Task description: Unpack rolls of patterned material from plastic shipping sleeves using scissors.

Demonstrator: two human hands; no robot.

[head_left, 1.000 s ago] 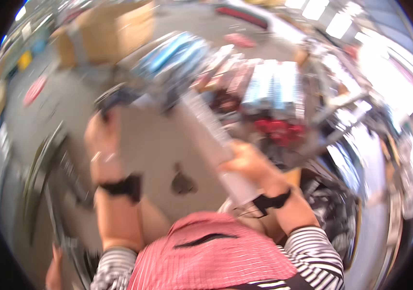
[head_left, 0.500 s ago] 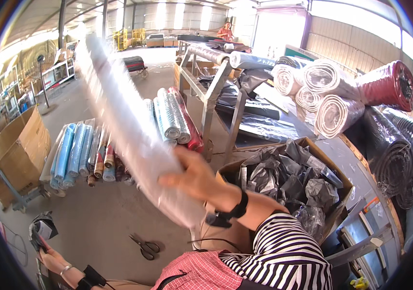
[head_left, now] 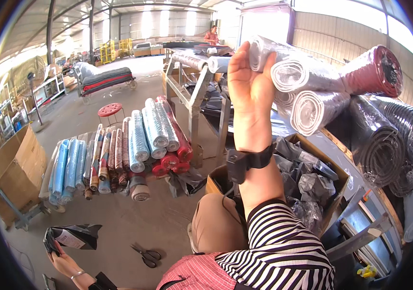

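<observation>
My right hand [head_left: 251, 89] is raised to the stack of rolls, palm showing. Its fingers and thumb lie on either side of the near end of a clear-wrapped pale roll [head_left: 260, 52]. Just beside it are more plastic-wrapped rolls, among them a white one [head_left: 289, 76], a lower white one [head_left: 318, 112] and a dark red one [head_left: 373, 75]. At the lower left, my left hand [head_left: 65, 263] is closed on a crumpled dark grey plastic bag [head_left: 88, 235] with a white label. Its fingertips are partly hidden by the bag.
Scissors [head_left: 147, 255] lie on the floor near my knee. Blue, patterned and red rolls [head_left: 114, 154] stand in a row ahead. A carton [head_left: 340, 191] of dark bags is at my right, an open carton [head_left: 18, 157] at far left. Beyond are a red stool [head_left: 110, 109] and a loaded cart [head_left: 107, 81].
My right hand has swung the pale roll from in front of me up and right onto the stack. My left hand has risen slightly with the bag. The view has turned right.
</observation>
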